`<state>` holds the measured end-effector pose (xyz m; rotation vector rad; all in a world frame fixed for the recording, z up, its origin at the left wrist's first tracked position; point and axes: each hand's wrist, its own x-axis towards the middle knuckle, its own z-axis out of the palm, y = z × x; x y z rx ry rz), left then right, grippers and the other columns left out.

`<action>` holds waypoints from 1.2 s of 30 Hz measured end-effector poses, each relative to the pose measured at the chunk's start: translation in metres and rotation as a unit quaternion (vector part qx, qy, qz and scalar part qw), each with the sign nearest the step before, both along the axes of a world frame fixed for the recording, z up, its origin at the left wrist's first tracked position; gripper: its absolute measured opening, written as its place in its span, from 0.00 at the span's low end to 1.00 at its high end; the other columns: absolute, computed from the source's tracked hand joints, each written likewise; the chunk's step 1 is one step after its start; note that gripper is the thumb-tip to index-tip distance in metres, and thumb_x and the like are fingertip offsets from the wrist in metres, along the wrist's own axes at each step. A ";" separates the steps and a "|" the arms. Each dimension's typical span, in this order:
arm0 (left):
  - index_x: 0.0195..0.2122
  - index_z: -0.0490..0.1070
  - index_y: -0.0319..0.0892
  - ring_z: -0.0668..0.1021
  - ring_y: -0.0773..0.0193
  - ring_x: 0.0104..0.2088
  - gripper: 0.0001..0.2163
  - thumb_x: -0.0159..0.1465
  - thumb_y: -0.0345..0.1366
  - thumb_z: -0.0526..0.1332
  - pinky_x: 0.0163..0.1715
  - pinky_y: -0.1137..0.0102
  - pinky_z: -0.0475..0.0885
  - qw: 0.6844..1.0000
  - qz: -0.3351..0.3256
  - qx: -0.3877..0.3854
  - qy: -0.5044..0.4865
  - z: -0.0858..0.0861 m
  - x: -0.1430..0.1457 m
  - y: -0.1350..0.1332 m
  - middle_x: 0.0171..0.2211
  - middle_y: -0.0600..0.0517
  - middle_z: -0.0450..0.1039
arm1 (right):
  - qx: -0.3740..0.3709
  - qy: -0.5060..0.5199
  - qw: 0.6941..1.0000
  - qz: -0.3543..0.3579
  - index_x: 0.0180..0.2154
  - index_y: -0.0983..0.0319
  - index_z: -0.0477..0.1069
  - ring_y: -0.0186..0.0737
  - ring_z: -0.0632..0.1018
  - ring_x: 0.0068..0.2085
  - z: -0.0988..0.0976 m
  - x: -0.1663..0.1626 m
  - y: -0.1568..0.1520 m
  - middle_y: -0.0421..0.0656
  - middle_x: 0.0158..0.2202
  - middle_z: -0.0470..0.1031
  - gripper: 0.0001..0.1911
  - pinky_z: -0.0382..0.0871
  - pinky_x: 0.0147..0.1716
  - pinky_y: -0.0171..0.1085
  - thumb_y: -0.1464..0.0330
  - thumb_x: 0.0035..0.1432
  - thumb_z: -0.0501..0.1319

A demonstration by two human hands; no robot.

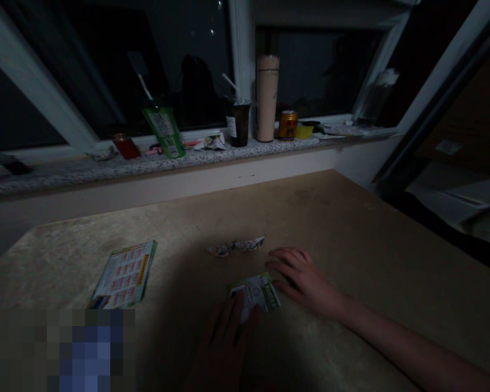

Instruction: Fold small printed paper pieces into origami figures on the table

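A small printed green-and-white paper [256,292] lies on the beige table [351,234]. My left hand [224,343] lies in shadow at the bottom, its fingers stretched flat onto the paper's near left edge. My right hand [300,277] rests flat on the table, fingers spread, touching the paper's right edge. Just beyond the paper lie two small folded paper pieces [236,246] in a row.
A stack of printed leaflets [124,274] lies on the table to the left. On the stone window sill [85,169] stand a green pouch [164,130], a dark cup [237,124], a tall beige flask [267,98], a gold can [288,125] and a red jar [125,146].
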<state>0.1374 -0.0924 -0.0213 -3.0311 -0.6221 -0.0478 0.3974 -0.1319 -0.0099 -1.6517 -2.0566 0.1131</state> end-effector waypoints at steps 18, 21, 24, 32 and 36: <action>0.67 0.44 0.44 0.60 0.46 0.61 0.35 0.63 0.54 0.54 0.55 0.56 0.60 0.999 -0.016 0.027 -0.017 -0.008 -0.003 0.004 0.64 0.43 0.53 | -0.019 0.000 0.999 0.029 0.55 0.58 0.65 0.44 0.66 0.55 0.002 -0.012 -0.001 0.45 0.52 0.70 0.21 0.52 0.59 0.51 0.74 0.61 0.55; 0.66 0.46 0.43 0.59 0.44 0.62 0.38 0.61 0.58 0.53 0.55 0.53 0.60 0.999 -0.022 0.024 -0.010 -0.007 -0.002 0.003 0.64 0.41 0.52 | -0.029 0.007 0.999 0.024 0.57 0.58 0.62 0.44 0.66 0.56 0.003 -0.016 -0.002 0.45 0.53 0.69 0.22 0.51 0.60 0.53 0.70 0.61 0.56; 0.66 0.46 0.43 0.59 0.44 0.62 0.36 0.62 0.57 0.52 0.54 0.52 0.60 1.000 -0.018 0.023 -0.003 -0.007 -0.001 0.004 0.64 0.43 0.52 | -0.022 -0.017 1.000 0.007 0.60 0.60 0.58 0.46 0.65 0.58 0.002 -0.019 -0.003 0.47 0.56 0.67 0.25 0.49 0.61 0.55 0.68 0.61 0.57; 0.67 0.35 0.43 0.59 0.50 0.62 0.34 0.66 0.43 0.54 0.56 0.56 0.59 0.999 -0.023 0.015 -0.017 -0.005 0.001 0.005 0.64 0.46 0.52 | -0.054 -0.067 0.990 0.113 0.63 0.61 0.52 0.38 0.57 0.64 -0.002 -0.033 -0.015 0.45 0.62 0.61 0.24 0.41 0.65 0.49 0.71 0.67 0.48; 0.67 0.35 0.44 0.59 0.52 0.62 0.32 0.67 0.38 0.53 0.57 0.58 0.60 1.000 -0.015 0.023 -0.006 -0.006 0.002 0.004 0.65 0.46 0.51 | -0.128 -0.020 0.985 0.117 0.66 0.61 0.43 0.43 0.52 0.66 0.003 -0.035 -0.023 0.48 0.66 0.48 0.33 0.40 0.65 0.50 0.61 0.65 0.53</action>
